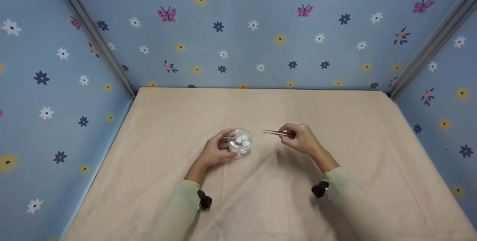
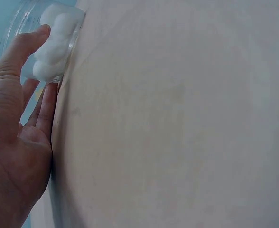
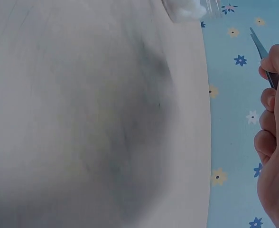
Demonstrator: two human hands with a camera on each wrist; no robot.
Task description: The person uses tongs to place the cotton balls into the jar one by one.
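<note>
A clear round jar (image 1: 240, 148) with several white cotton balls (image 1: 243, 141) inside stands on the cloth-covered table. My left hand (image 1: 217, 149) grips it from the left, thumb on the near side and fingers around the far side. In the left wrist view, the thumb presses against the wall of the jar (image 2: 28, 19) and the cotton balls (image 2: 54, 50) show through it. To the right, my right hand (image 1: 301, 138) pinches metal tweezers (image 1: 274, 132) above the table. Their tips point left toward the jar, a short way apart from it. The right wrist view shows the tweezers (image 3: 259, 45) with slightly parted tips.
A pale peach cloth (image 1: 167, 114) with faint creases covers the table. Blue panels (image 1: 238, 40) patterned with flowers and butterflies rise at the back and both sides, joined by grey metal posts (image 1: 93, 32). Black wrist cameras (image 1: 205, 200) sit at both sleeves.
</note>
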